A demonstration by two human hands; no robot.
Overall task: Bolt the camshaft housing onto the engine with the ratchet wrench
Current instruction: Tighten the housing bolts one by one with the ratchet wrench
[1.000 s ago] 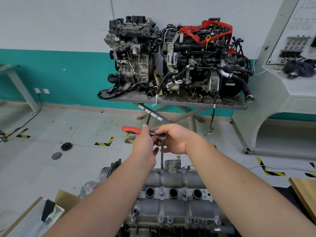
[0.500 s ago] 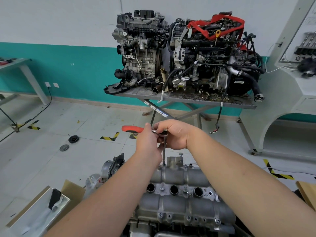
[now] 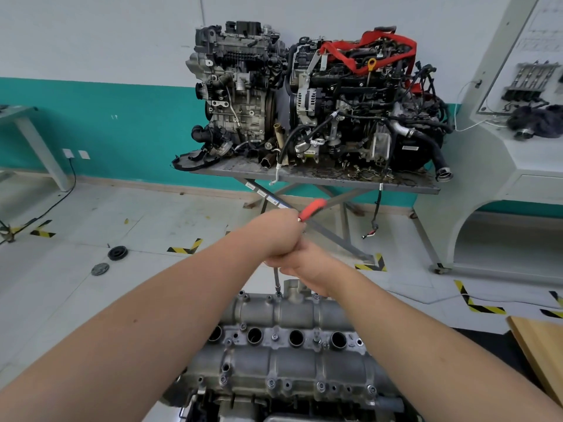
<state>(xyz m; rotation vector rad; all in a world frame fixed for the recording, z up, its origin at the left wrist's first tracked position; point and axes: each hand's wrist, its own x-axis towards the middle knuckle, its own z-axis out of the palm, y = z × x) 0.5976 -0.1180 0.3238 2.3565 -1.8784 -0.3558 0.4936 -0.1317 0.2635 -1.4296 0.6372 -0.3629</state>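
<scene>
The camshaft housing [image 3: 289, 339] lay low in the middle of the view on top of the engine [image 3: 274, 400], its four round bores empty and dark, with small bolts dotted along its flanges. Both forearms reached out over it and met above its far edge. The left hand [image 3: 274, 236] was closed in a fist round the handle of the ratchet wrench [image 3: 310, 210], whose red grip stuck out beyond the knuckles toward the upper right. The right hand [image 3: 304, 263] sat just beneath and against the left one, its fingers curled in the region of the wrench head; the head itself was hidden by the two hands, so exactly what those fingers held could not be told. From under the hands a thin extension bar [image 3: 276, 280] ran straight down and met a bolt [image 3: 277, 295] on the far rim of the housing.

Behind, a metal worktop [image 3: 304, 178] on crossed legs carried two complete engines side by side, the right one wrapped with a red strap [image 3: 365, 53], with loose clips and hoses scattered round their bases. Two round black caps [image 3: 117, 253] lay on the floor at the left. A white training console [image 3: 518, 166] stood at the right.
</scene>
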